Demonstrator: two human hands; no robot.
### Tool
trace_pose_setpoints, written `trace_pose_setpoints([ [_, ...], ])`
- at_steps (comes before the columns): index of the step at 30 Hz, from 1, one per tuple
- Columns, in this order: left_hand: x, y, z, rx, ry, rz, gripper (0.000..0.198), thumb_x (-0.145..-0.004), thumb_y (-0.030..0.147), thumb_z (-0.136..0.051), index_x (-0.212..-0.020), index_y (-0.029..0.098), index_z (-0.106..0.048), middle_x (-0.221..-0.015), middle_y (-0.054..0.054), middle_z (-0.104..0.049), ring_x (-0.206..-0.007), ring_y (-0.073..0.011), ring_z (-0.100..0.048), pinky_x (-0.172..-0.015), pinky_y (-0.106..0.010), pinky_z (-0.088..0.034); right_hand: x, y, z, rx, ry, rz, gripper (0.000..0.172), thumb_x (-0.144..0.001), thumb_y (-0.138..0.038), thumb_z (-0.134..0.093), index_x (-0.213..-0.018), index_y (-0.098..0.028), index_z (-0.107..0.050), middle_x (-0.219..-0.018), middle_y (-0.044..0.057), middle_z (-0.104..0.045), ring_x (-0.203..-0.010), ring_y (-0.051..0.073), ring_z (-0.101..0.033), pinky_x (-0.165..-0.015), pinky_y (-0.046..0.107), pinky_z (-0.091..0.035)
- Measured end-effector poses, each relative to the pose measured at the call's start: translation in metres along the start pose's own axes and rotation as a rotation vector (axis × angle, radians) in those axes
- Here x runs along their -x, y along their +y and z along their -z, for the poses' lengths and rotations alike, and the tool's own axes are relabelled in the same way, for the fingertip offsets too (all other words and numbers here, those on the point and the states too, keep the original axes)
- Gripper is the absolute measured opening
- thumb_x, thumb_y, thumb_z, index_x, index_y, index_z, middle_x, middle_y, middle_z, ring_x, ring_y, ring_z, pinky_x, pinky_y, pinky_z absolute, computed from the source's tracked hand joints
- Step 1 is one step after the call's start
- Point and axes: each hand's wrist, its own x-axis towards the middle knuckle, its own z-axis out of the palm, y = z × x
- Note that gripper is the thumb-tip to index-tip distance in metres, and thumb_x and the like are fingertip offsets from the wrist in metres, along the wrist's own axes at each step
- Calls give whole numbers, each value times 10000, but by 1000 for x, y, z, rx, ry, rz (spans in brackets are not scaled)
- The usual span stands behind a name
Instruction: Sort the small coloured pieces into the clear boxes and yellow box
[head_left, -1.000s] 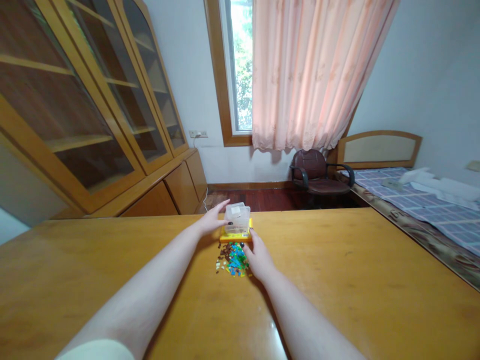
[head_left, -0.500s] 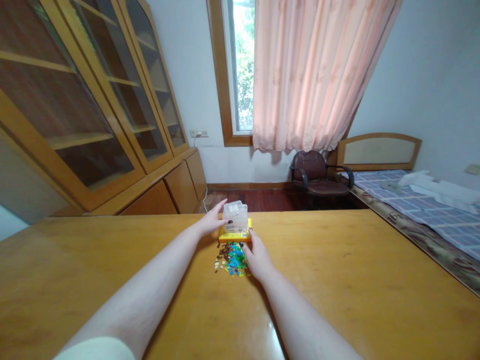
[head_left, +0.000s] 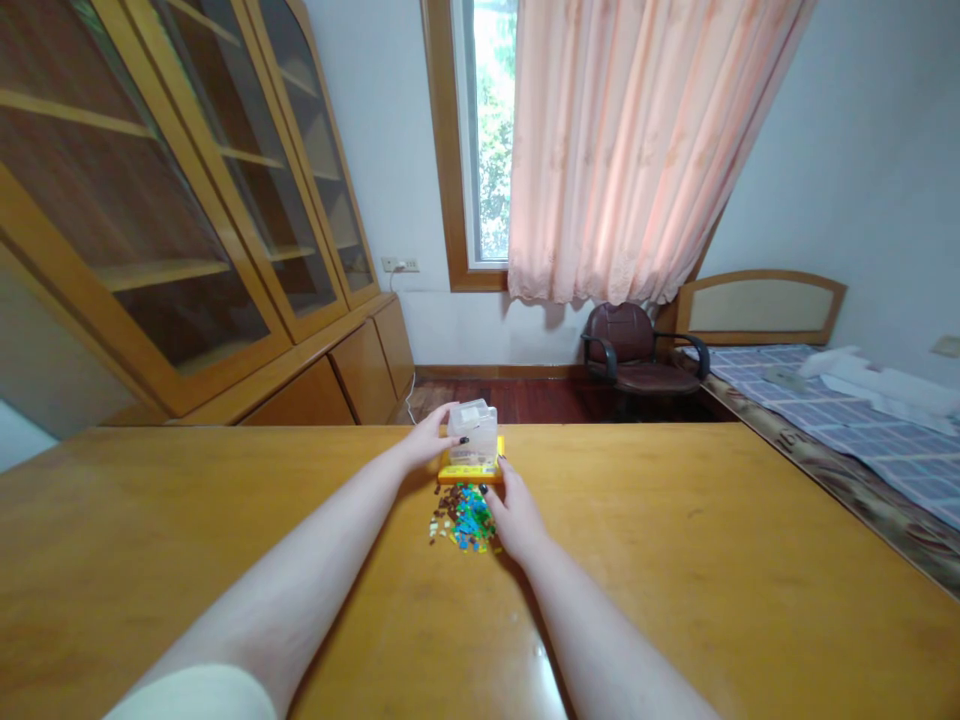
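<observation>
A clear plastic container (head_left: pixel 475 432) stands tilted on a yellow box (head_left: pixel 469 474) near the table's far edge. My left hand (head_left: pixel 427 440) grips the container's left side, thumb across its front. At the right end of the yellow box rests my right hand (head_left: pixel 517 515), its thumb and fingers apart around the box's near right corner. Just in front of the box lies a loose pile of small blue, green, brown, white and yellow pieces (head_left: pixel 469 515), with my right thumb at its upper right edge.
The wooden table (head_left: pixel 675 560) spreads out on both sides. Beyond it are a brown armchair (head_left: pixel 637 350), a bed (head_left: pixel 855 400), a pink curtain (head_left: pixel 615 150) and, at the left, a glass-fronted cabinet (head_left: pixel 300 330).
My left hand and the clear container have shifted very slightly to the right. The right hand, the yellow box and the pile look the same.
</observation>
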Motion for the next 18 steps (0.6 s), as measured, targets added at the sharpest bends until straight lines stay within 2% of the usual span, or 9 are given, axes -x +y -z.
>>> trace_pose_setpoints([
  [5,1,-5,-1,7,-59,50,964,-522,197,-764,-1355,195,-279,-1293,-142,-480,-1226,-272,-412,-1051,-438,-270,-1,-1,1,-1,6,-5,555,-765,-289,-516,-1298,-175,-411,-1334,103,-445,-1243,239,-390,-1045,433,-278],
  [13,5,3,-1,-3,-77,73,1043,-549,224,-754,-1399,155,-154,-1304,-172,-453,-1248,-272,-384,-1058,-433,-253,0,-3,2,-19,12,4,544,-769,-297,-519,-1294,-198,-418,-1331,86,-452,-1239,235,-395,-1046,443,-273],
  [16,15,7,-4,-29,-18,86,1064,-565,251,-749,-1405,163,-101,-1364,-184,-369,-1295,-282,-306,-1078,-439,-208,0,-2,0,-23,9,8,534,-786,-319,-498,-1298,-194,-411,-1338,82,-444,-1248,231,-382,-1051,431,-265],
  [18,32,9,-9,-45,58,110,979,-626,293,-706,-1396,169,-114,-1416,-188,-271,-1324,-282,-242,-1083,-439,-200,0,-1,0,-22,19,9,526,-797,-335,-481,-1296,-181,-411,-1338,89,-441,-1248,229,-380,-1047,421,-270],
])
